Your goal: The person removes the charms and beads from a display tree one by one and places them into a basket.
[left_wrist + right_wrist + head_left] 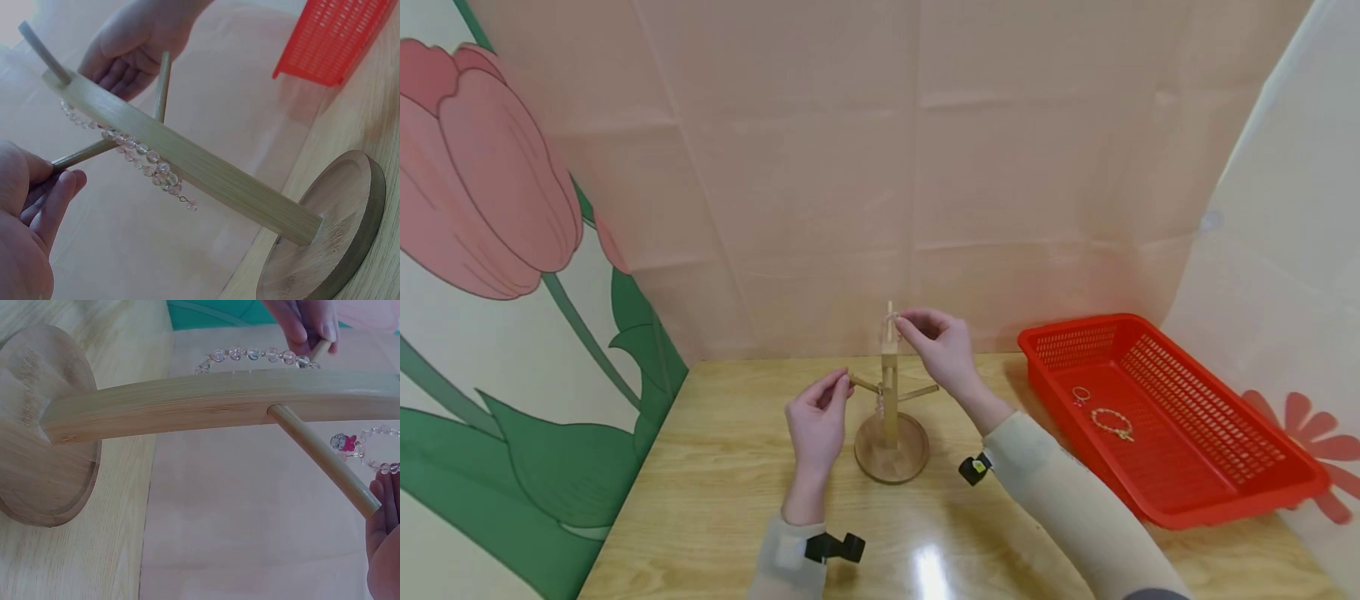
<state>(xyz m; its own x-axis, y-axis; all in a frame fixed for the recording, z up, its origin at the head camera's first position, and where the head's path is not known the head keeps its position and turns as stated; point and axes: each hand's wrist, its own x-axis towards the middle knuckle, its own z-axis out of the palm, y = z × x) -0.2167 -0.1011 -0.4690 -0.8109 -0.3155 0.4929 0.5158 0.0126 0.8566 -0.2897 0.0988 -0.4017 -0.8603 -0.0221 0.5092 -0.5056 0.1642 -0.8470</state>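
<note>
A wooden jewellery stand point(891, 408) with a round base point(350, 212) stands upright on the table, pegs sticking out from its post. Thumb and fingers of my left hand point(817, 421) pinch the end of the left peg point(84, 155). From that peg hangs a clear-beaded bracelet point(150, 162), close against the post. At the top of the stand, my right hand point(946, 348) pinches a second beaded bracelet point(382, 467), which carries a pink and white charm point(344, 442). The right peg point(325, 459) points out below the right hand.
To the right sits a red plastic basket point(1078, 454) with perforated sides. Inside it lie a small ring-shaped piece with a charm point(1080, 394) and a beaded bracelet point(1111, 423). A pinkish sheet point(820, 183) hangs behind the wooden table point(722, 500).
</note>
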